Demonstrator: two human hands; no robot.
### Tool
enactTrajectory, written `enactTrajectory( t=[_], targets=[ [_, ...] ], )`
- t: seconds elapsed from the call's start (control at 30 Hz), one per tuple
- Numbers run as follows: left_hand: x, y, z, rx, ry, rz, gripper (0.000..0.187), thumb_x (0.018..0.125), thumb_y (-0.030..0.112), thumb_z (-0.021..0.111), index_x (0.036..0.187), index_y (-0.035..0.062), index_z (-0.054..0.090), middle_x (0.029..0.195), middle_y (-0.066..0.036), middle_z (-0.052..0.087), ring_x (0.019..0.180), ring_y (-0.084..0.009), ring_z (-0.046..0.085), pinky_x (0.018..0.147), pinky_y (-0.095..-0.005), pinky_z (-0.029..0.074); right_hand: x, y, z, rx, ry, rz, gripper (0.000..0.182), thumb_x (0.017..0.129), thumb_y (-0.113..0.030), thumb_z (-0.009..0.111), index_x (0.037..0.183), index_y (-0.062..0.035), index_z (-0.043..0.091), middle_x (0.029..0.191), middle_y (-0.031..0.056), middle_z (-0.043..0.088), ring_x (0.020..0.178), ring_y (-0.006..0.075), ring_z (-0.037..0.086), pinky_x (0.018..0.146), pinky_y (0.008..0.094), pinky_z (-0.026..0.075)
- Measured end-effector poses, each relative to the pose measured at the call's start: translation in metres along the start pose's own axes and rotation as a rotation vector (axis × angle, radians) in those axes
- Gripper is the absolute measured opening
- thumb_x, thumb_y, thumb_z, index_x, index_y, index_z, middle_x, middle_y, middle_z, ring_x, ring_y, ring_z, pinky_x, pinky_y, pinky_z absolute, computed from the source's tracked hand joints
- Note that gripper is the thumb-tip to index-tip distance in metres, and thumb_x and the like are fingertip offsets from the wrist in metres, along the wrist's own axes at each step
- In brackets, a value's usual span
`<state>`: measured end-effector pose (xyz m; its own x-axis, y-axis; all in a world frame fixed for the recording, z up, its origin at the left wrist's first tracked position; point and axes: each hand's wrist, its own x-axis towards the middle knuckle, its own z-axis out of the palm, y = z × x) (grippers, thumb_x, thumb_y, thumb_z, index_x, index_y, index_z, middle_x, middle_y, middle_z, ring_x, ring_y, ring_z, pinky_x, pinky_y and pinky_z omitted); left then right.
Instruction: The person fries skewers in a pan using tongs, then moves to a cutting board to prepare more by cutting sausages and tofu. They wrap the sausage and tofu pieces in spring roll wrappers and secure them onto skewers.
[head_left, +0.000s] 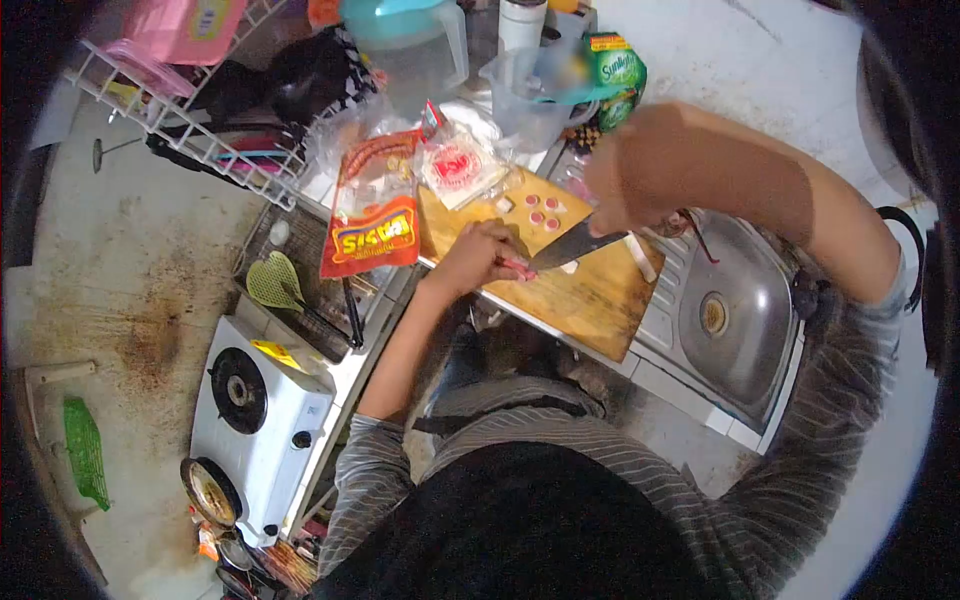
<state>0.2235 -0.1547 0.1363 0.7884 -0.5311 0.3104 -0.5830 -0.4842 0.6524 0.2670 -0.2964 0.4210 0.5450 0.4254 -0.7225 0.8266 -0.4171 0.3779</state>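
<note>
On the wooden cutting board [590,315], my left hand [478,258] is closed with its fingertips round a short reddish sausage [517,268]. My right hand [625,190], partly blurred, grips a knife [572,245]. The blade's tip end is beside the sausage, close to my left fingertips; whether it touches is hard to tell. Several round red-and-white slices [542,212] lie on the board beyond the blade. A small white piece [569,267] sits under the blade's near side, and a longer whitish strip [640,257] is near the board's right edge.
A red sausage packet [370,215] and a white plastic packet [460,172] border the board on the left. To the right is a steel sink [745,325]. A gas stove [265,405] stands at lower left; a clear jug [530,105] is behind.
</note>
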Motion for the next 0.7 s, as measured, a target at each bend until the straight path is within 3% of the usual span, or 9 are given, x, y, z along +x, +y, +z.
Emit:
enactTrajectory(
  t=[0.07,0.1,0.17,0.2,0.3,0.37,0.43,0.7],
  targets=[
    [0.001,0.007,-0.004,0.061,0.002,-0.007,0.017,0.066,0.028,0.069,0.082,0.0214,0.069,0.087,0.001,0.06,0.089,-0.0206,0.054,0.077,-0.0346,0.04,0.032,-0.004,-0.006,0.286,-0.221,0.05,0.037,0.076,-0.043,0.055,0.075,-0.0071,0.065,0.065,0.0094,0.061,0.062,0.0239,0.06,0.06,0.035,0.049],
    [-0.001,0.01,-0.006,0.106,-0.005,-0.021,0.018,0.067,0.027,0.068,0.083,0.0204,0.069,0.09,-0.001,0.06,0.091,-0.0221,0.054,0.079,-0.0352,0.04,0.037,-0.005,-0.009,0.287,-0.208,0.052,0.037,0.076,-0.043,0.055,0.075,-0.0071,0.065,0.065,0.0094,0.061,0.062,0.0239,0.06,0.06,0.035,0.049],
    [-0.002,0.009,-0.005,0.071,-0.039,-0.08,0.019,0.068,0.029,0.068,0.085,0.0214,0.069,0.094,-0.001,0.059,0.097,-0.0223,0.051,0.083,-0.0374,0.037,0.028,-0.015,-0.031,-0.127,-0.162,-0.088,0.036,0.074,-0.044,0.055,0.074,-0.0093,0.065,0.062,0.0067,0.06,0.058,0.0217,0.058,0.058,0.034,0.048],
    [-0.003,0.008,-0.005,0.1,-0.021,-0.068,0.02,0.068,0.029,0.068,0.086,0.0216,0.069,0.095,-0.001,0.059,0.097,-0.0221,0.051,0.084,-0.0375,0.037,0.025,-0.01,-0.031,-0.068,-0.115,-0.18,0.037,0.073,-0.044,0.056,0.074,-0.0075,0.065,0.063,0.0083,0.06,0.059,0.0233,0.059,0.058,0.0358,0.048],
    [-0.004,0.006,-0.002,0.087,0.039,-0.046,0.022,0.067,0.031,0.068,0.087,0.0217,0.068,0.093,0.002,0.058,0.096,-0.0187,0.051,0.083,-0.0364,0.034,0.018,0.009,0.011,0.086,0.022,-0.159,0.041,0.076,-0.044,0.054,0.075,-0.0045,0.064,0.066,0.0116,0.061,0.062,0.0262,0.06,0.058,0.0379,0.048],
    [-0.004,0.008,-0.002,0.046,-0.025,-0.116,0.022,0.067,0.031,0.068,0.087,0.0221,0.068,0.094,0.001,0.058,0.096,-0.0192,0.05,0.083,-0.0362,0.033,-0.002,0.016,0.033,0.207,-0.002,-0.058,0.045,0.081,-0.046,0.049,0.077,-0.0031,0.062,0.069,0.0154,0.061,0.067,0.0288,0.061,0.061,0.0401,0.048],
    [-0.003,0.013,-0.006,0.058,-0.008,-0.101,0.021,0.067,0.03,0.068,0.087,0.0226,0.068,0.093,0.001,0.058,0.096,-0.019,0.05,0.083,-0.036,0.033,-0.025,0.03,0.066,0.371,0.096,-0.143,0.049,0.085,-0.047,0.042,0.078,-0.0031,0.062,0.072,0.0175,0.061,0.071,0.0311,0.061,0.064,0.041,0.048],
    [-0.003,0.017,-0.003,0.151,0.009,-0.097,0.02,0.066,0.027,0.068,0.085,0.0206,0.068,0.095,-0.001,0.057,0.094,-0.0203,0.051,0.081,-0.036,0.034,-0.055,0.022,0.154,0.501,-0.038,0.04,0.045,0.087,-0.044,0.042,0.083,-0.0046,0.062,0.073,0.0189,0.06,0.074,0.0349,0.06,0.067,0.0429,0.048]
  ],
)
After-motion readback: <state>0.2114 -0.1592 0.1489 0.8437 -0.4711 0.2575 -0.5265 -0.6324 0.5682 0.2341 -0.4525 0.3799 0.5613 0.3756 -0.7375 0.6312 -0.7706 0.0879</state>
